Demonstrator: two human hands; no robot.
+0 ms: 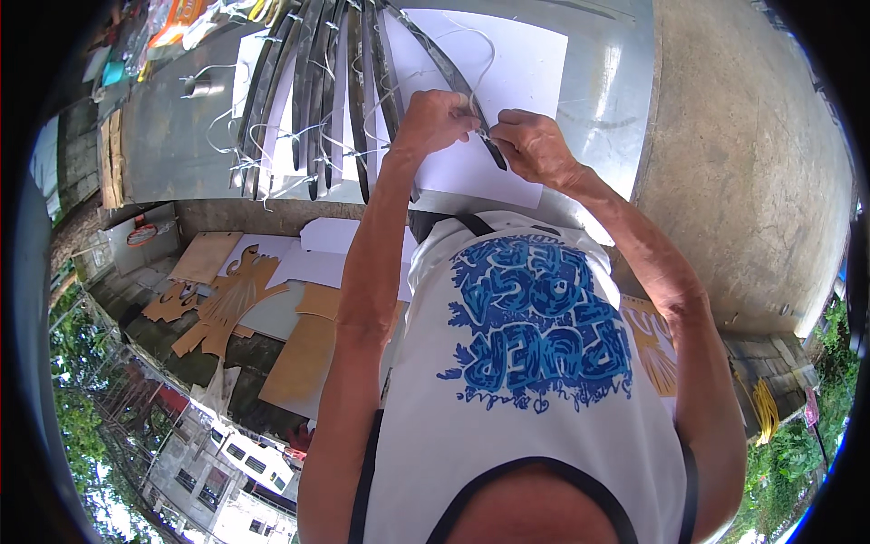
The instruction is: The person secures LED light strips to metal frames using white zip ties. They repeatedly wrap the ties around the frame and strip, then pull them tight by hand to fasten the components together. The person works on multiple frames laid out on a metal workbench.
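The head view shows a person's two bare hands working near each other above a bench point(168, 145) with a grey metal top. A long dark strip point(439, 56) lies slantwise over a white sheet point(535, 72) on the bench, its lower end between the hands. The left hand point(437, 122) has its fingers drawn in to a narrow pinch on thin wire point(492, 47) at the strip, just left of it. The right hand point(536, 147) is just beside the strip on the other side, thumb and forefinger pinched together on the wire; whether either hand also grips the strip itself cannot be told. A pale length of the wire loops up over the sheet.

Left of the hands, a row of similar dark strips point(356, 100) fans out toward the person, with wire twisted around and across them. A small metal cylinder point(204, 87) is near the row's left side. Below the bench's near edge are brown cut-out boards point(227, 304). The person wears a white sleeveless shirt point(435, 426) with a blue print. A yellow coil point(767, 410) hangs at the far right.
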